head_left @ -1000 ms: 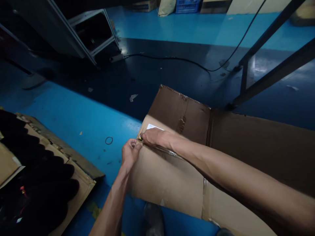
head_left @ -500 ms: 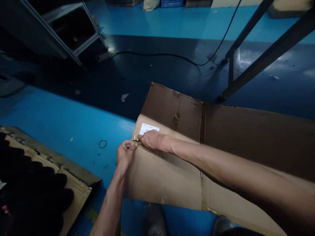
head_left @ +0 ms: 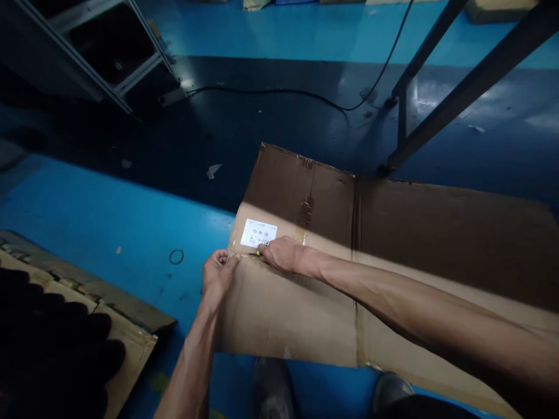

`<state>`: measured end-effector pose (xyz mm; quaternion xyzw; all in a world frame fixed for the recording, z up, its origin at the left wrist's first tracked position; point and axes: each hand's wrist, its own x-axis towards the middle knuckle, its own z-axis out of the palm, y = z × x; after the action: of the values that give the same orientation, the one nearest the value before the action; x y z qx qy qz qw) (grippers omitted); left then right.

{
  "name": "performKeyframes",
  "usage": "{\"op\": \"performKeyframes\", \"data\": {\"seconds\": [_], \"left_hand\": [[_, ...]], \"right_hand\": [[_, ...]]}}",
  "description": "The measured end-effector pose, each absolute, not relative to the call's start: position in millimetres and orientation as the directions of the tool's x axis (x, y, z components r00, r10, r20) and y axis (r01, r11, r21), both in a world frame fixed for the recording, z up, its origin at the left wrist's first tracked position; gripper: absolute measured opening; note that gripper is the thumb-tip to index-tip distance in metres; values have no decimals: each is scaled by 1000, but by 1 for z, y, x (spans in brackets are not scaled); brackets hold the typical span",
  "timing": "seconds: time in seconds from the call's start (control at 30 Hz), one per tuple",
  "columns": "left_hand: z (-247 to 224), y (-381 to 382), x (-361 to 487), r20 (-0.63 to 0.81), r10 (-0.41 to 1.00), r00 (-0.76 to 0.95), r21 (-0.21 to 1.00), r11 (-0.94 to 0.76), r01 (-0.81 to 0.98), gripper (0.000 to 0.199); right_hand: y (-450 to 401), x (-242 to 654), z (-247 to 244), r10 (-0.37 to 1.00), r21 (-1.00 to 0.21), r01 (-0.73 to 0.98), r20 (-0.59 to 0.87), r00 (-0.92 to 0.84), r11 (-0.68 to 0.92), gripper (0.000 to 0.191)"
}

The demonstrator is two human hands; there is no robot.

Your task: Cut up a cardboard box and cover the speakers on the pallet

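A large flattened cardboard box (head_left: 283,314) lies in front of me, a strip of shadow across its far half. At its left edge my left hand (head_left: 217,273) is closed, thumb on top, gripping the cardboard beside a taped seam. My right hand (head_left: 283,254) is closed around a box cutter (head_left: 259,252), of which only a small yellow part shows; the rest is hidden in the fingers. It rests on the seam, just below a white printed label (head_left: 257,234). Clear tape runs along the seam between the two hands.
At the lower left stands an open carton (head_left: 131,349) with dark rounded items. A black cable (head_left: 271,91) crosses the blue floor between a metal frame (head_left: 135,75) and dark table legs (head_left: 402,116). My shoes (head_left: 273,384) are at the box's near edge.
My right hand has drawn the box cutter rightward along the seam, away from my left hand, uncovering more of the label. My left hand keeps its grip on the edge.
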<state>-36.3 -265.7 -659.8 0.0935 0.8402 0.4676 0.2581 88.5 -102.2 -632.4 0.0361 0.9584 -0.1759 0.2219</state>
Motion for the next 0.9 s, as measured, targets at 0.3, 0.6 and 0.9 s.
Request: {"op": "performKeyframes", "data": {"seconds": [0.3,0.6,0.9], "left_hand": [[-650,-256,-45,-387,441,-810,688,722,64,33],[-671,-262,-45,-398,460,-794,658,746,102,42],[-678,-258,-48,-408,474,-780,648,752,118,48]], "right_hand": [[-101,86,-622,-31,-332,132,-444,-896,934,34],[-105,108,-640,11,-303,178,-480,-877,936,34],[-101,117,-652,38,-312,207,-471,-881,927,31]]}}
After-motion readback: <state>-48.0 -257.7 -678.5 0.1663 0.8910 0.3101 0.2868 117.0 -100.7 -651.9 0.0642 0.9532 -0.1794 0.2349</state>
